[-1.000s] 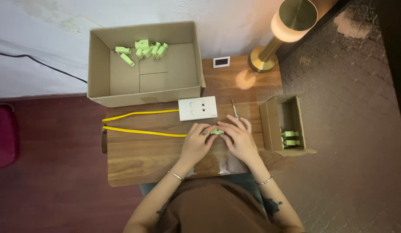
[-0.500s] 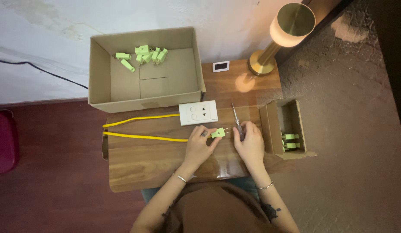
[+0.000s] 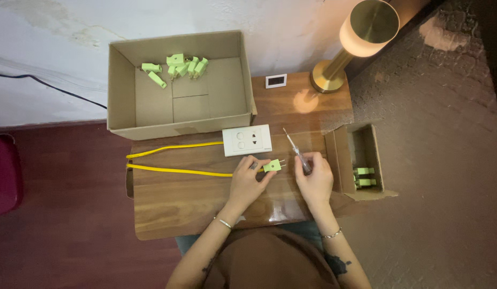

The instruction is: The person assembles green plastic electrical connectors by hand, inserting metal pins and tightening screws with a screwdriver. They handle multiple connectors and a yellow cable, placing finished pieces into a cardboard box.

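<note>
A yellow cable (image 3: pixel 173 170) runs across the wooden bench (image 3: pixel 195 198) to the left hand (image 3: pixel 247 179), whose fingers pinch a small light-green plug (image 3: pixel 272 166), prongs pointing right. Just beside it, the right hand (image 3: pixel 314 176) is curled around a screwdriver (image 3: pixel 296 152), tip angled up-left toward a white socket plate (image 3: pixel 247 140).

Right hand (image 3: pixel 314 176), formerly touching the small green two-pin plug (image 3: pixel 272 166), now grips the slim screwdriver (image 3: pixel 296 152) just beside that plug.
</note>
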